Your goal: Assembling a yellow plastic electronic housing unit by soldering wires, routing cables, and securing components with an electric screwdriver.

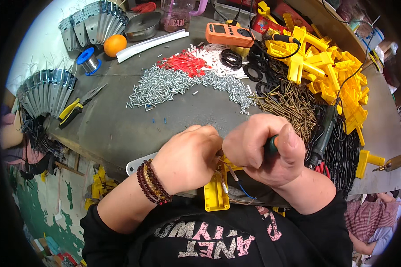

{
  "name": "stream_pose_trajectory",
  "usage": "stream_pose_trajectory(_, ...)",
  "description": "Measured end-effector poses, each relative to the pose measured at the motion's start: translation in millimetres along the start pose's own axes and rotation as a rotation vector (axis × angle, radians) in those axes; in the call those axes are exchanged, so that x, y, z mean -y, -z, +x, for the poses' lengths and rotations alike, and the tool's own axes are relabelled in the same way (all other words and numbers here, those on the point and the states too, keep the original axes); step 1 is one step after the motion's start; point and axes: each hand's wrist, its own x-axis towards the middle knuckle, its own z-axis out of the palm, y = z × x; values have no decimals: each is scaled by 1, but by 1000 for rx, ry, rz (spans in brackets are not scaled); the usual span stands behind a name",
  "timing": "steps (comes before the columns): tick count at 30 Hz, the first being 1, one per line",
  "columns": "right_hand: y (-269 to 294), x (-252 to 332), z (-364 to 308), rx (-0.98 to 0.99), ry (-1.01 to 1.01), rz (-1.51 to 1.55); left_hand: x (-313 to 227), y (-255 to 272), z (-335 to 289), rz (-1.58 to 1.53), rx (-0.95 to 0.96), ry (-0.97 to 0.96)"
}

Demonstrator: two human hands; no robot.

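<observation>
My left hand point(187, 155), with beaded bracelets at the wrist, is closed at the upper end of a yellow plastic housing point(213, 198) near the table's front edge. What its fingertips pinch is hidden. Close beside it, my right hand point(265, 151) is wrapped round a dark green and orange tool handle point(270, 146); the tool's working end is out of sight behind the fingers. Thin wires, among them a blue wire point(246, 192), come out of the housing below my hands. A grey metal plate with a hole point(132, 167) shows past my left wrist.
Beyond my hands lie heaps of silver screws point(158, 86), red sleeves point(185, 62), small nuts point(234, 86) and brass-coloured screws point(294, 111). Yellow housings point(325, 66) pile up at right, above black cables point(343, 155). Pliers point(80, 106), a solder spool point(89, 61) and an orange meter point(227, 34) stand farther off.
</observation>
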Motion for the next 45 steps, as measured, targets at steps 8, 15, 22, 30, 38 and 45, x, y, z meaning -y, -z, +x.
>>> stream_pose_trajectory(8,5,-7,-1,84,31,169,-1,-1,-3,14,-18,33)
stream_pose_trajectory(15,1,9,12,158,-122,-4,-16,53,17,-472,35,-124)
stream_pose_trajectory(22,6,9,15,131,-111,-30,-7,47,17,-385,186,-81)
stream_pose_trajectory(30,-2,-9,22,95,-57,71,-12,54,14,-859,97,-106)
stream_pose_trajectory(38,-23,-9,12,-198,-149,24,-50,8,59,-446,-454,-322)
stream_pose_trajectory(45,29,5,41,-67,52,-29,-13,28,54,-532,-468,-56)
